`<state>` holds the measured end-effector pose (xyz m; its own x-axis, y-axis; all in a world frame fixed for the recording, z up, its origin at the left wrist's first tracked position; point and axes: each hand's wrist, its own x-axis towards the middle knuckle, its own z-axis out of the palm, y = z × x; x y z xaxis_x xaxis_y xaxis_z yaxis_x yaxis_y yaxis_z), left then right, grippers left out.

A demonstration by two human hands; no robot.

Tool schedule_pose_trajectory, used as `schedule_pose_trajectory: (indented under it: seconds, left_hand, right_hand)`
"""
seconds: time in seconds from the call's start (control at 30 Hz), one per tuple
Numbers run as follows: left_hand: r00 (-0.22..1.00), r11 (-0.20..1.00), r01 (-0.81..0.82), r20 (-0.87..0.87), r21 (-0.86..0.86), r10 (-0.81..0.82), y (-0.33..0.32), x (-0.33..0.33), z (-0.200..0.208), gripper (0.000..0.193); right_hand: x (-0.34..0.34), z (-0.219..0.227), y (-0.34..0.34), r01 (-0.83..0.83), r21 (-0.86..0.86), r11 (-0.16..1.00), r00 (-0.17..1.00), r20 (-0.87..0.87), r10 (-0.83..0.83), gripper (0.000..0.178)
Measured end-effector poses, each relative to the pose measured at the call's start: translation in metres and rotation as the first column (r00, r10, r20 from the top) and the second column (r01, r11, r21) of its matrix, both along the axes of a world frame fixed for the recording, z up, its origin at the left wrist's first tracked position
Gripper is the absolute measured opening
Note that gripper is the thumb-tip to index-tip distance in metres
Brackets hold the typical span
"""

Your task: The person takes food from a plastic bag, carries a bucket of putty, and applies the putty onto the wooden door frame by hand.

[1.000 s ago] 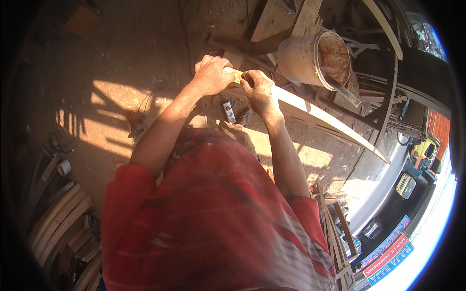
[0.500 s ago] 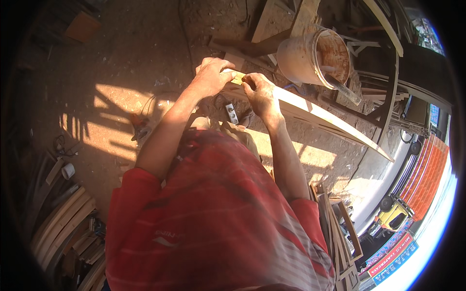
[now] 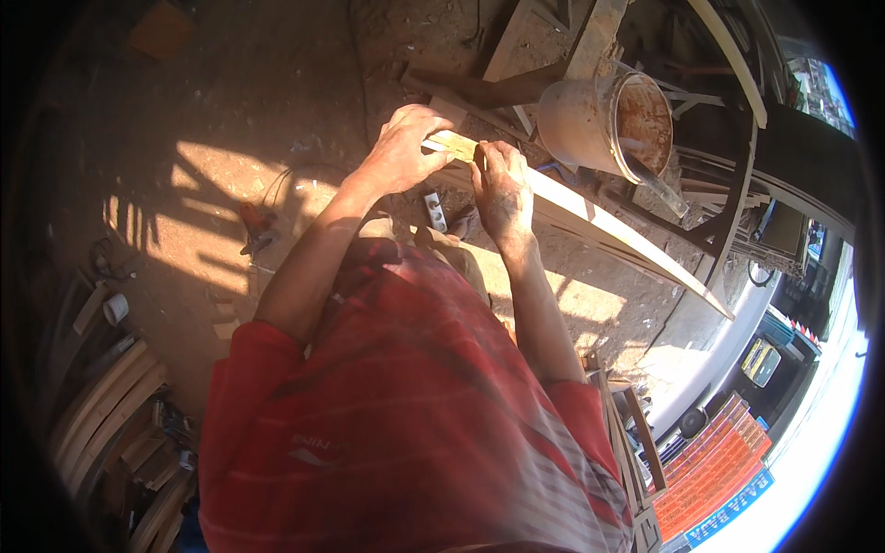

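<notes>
A long pale wooden board [image 3: 613, 226] runs from between my hands toward the right. Across its near-left end lies a short yellow strip [image 3: 458, 146], which looks like a tape measure's blade, though its kind is not certain. My left hand [image 3: 406, 147] is closed at the left end of the strip, thumb toward it. At the strip's right end, the fingers of my right hand [image 3: 504, 189] are bent over the board's edge and pinch the strip. The parts under my fingers are hidden.
Beyond the board stands a stained plastic bucket [image 3: 581, 124]. Below my hands a white power strip [image 3: 435, 212] lies on the ground; an orange power tool [image 3: 256, 224] is farther left. Curved wooden pieces [image 3: 106, 405] are stacked at lower left, and wooden frames [image 3: 636, 433] at lower right.
My hands have drawn slightly apart, and more of the yellow strip shows between them. The view has shifted a little; on the road at right, the vehicles have changed.
</notes>
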<state>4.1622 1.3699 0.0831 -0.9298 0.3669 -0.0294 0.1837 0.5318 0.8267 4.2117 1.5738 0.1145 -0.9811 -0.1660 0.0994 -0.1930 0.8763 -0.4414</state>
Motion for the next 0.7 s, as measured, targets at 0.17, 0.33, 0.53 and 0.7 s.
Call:
schedule_pose_trajectory:
  seconds: [0.17, 0.33, 0.53, 0.7]
  left_hand:
    - [0.997, 0.998, -0.07, -0.036, -0.007, 0.07, 0.008, 0.001, -0.008, 0.038]
    - [0.996, 0.996, -0.086, -0.005, 0.019, 0.086, 0.005, 0.002, -0.006, 0.035]
    - [0.996, 0.996, -0.081, 0.041, -0.021, 0.082, 0.01, 0.0, -0.005, 0.036]
    - [0.998, 0.998, -0.058, 0.015, -0.015, 0.058, 0.006, 0.001, -0.006, 0.039]
  right_hand:
    - [0.022, -0.02, -0.009, -0.01, 0.159, 0.987, 0.997, -0.074, 0.022, 0.054]
    - [0.025, -0.018, -0.02, 0.031, 0.079, 0.996, 0.998, -0.063, -0.026, 0.052]
    - [0.034, -0.023, -0.01, -0.028, 0.117, 0.993, 0.994, -0.098, 0.039, 0.048]
    - [0.018, -0.014, -0.02, 0.017, 0.059, 0.998, 0.999, -0.042, -0.014, 0.055]
